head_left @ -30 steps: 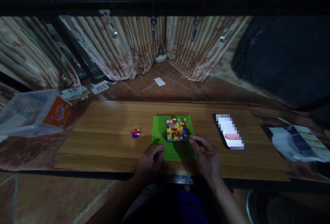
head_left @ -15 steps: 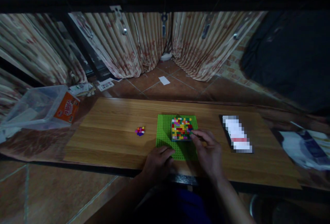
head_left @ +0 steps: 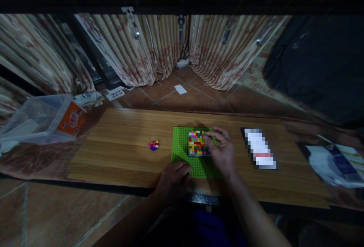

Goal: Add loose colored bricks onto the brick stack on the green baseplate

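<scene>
A green studded baseplate lies on the wooden tabletop. On it stands a low square block of multicoloured toy bricks. My right hand reaches over the block's right side, thumb and forefinger pinched together at its upper right part. What lies between those fingertips is too small to make out. My left hand rests at the plate's near left corner, fingers loosely bent and apart from the thumb, holding nothing visible. To the left of the plate is a small pile of loose bricks, mostly purple, pink, red and white.
A phone with a blurred screen lies to the right on the table. Beyond the table's left end sits a clear plastic box with an orange label. A plastic packet is at the far right. Striped curtains hang behind.
My right hand has moved away from me and slightly left, from the block's right edge to its upper right part. My left hand stays at the plate's corner.
</scene>
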Demonstrator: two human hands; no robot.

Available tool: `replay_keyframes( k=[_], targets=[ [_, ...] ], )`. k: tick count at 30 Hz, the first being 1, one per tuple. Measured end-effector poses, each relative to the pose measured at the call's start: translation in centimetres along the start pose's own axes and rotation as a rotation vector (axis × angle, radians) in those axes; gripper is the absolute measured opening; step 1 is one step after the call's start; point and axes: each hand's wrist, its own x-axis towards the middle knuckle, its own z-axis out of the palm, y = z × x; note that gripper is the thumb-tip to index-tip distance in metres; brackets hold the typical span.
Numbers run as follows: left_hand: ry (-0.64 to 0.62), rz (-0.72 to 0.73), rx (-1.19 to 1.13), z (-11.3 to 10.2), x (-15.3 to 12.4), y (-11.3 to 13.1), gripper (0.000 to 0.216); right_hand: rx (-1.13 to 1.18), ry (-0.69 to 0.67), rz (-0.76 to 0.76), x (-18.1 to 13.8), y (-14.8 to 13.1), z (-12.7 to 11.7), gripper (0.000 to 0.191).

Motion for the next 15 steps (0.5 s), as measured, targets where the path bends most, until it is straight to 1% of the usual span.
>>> replay_keyframes(
  k=[7,15],
  targets=[
    [0.000,0.005,0.029,0.14,-0.11,-0.02,0.021,-0.003,-0.012,0.025,0.33,0.79,0.55,0.016],
    [0.036,0.031,0.046,0.20,-0.11,-0.01,0.020,0.005,-0.028,0.008,0.53,0.99,0.69,0.015]
  ],
)
